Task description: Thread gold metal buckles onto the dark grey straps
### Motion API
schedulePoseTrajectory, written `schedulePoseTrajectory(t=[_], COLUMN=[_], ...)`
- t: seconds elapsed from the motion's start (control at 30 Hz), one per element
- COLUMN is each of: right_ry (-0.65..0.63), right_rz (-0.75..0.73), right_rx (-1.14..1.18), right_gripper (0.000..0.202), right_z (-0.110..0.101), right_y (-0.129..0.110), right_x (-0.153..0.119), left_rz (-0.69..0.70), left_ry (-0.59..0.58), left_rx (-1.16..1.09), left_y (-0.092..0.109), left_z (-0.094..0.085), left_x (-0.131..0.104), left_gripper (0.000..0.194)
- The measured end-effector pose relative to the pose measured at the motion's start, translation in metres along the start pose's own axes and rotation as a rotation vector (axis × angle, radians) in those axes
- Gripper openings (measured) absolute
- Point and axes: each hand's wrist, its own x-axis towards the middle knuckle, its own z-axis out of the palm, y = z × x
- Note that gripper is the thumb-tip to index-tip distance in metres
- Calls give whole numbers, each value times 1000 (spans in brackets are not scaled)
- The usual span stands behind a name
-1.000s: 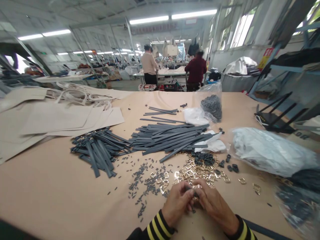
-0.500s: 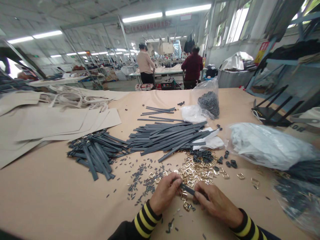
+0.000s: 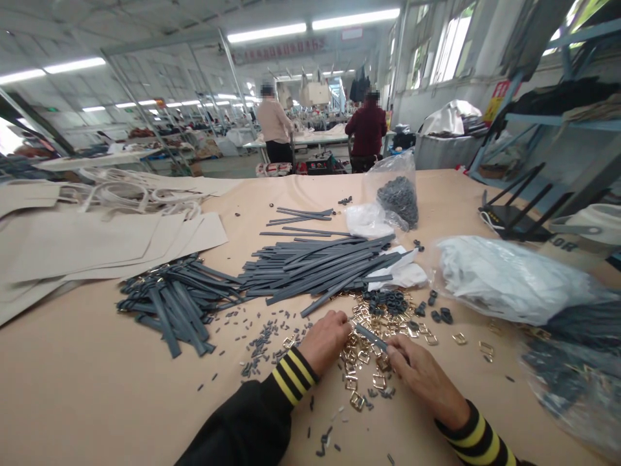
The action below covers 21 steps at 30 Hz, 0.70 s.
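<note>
At nine o'clock, beige fabric panels (image 3: pixel 97 243) are lying flat on the tan table (image 3: pixel 97 388). Toward ten o'clock from the hands, a pile of finished grey straps (image 3: pixel 172 304) is resting, and at twelve o'clock a longer bundle of loose grey strips (image 3: pixel 325 265) is spreading across the middle. Small grey loops (image 3: pixel 264 340) are scattering just left of the left hand (image 3: pixel 327 340), whose fingers are pinching shut on the near end of a short grey strap (image 3: pixel 371 336). That strap is bridging both hands above a heap of gold buckles (image 3: pixel 373 362). The right hand (image 3: pixel 422 378) is clamping the strap's other end between thumb and fingers. At two o'clock, a clear plastic bag (image 3: pixel 509 278) is lying well apart.
</note>
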Motion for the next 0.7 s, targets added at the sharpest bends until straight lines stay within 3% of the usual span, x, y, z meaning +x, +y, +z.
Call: schedulePoseTrajectory(t=[0.1, 0.27, 0.4, 0.47, 0.63, 0.7], right_ry=[-7, -81, -34, 1, -12, -58], right_rz=[-21, 75, 46, 32, -14, -48], right_rx=[62, 344, 292, 235, 274, 332], right_gripper=[21, 15, 10, 11, 18, 23], right_z=[2, 12, 10, 7, 7, 10], right_y=[1, 10, 10, 8, 0, -2], right_x=[1, 3, 5, 5, 5, 4], left_rz=[-13, -91, -181, -236, -426, -438], left_ry=[22, 102, 118, 72, -21, -33], left_rx=[-15, -134, -329, -499, -1284, -1383], left_y=[-2, -1, 6, 12, 30, 39], left_z=[5, 10, 3, -1, -5, -1], left_x=[0, 6, 5, -1, -23, -27], left_gripper=[16, 15, 26, 34, 30, 29])
